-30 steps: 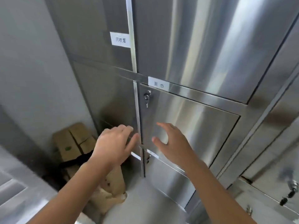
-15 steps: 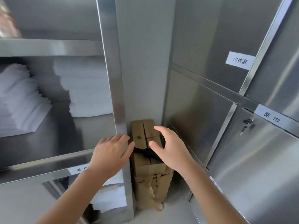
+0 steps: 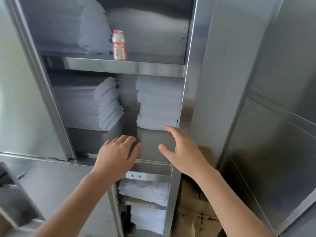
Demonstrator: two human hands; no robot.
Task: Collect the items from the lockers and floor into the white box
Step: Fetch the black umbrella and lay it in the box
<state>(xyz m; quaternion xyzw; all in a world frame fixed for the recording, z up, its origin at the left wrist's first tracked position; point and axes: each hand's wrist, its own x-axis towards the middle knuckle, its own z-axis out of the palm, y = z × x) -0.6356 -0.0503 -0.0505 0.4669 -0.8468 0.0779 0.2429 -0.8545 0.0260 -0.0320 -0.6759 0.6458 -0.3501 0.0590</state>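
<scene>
A linen storeroom. Open stainless-steel lockers (image 3: 193, 82) hold stacks of folded white towels (image 3: 159, 103) at twelve o'clock, and a printed label (image 3: 136, 176) marks a shelf edge at six o'clock.

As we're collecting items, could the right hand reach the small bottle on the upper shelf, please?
Probably yes: the bottle stands near the front edge of the open shelf, with nothing between it and the right hand.

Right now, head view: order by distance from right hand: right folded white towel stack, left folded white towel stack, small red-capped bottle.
1. Right folded white towel stack: middle shelf, just above the right hand.
2. Left folded white towel stack: middle shelf, leftward.
3. Small red-capped bottle: upper shelf.
</scene>
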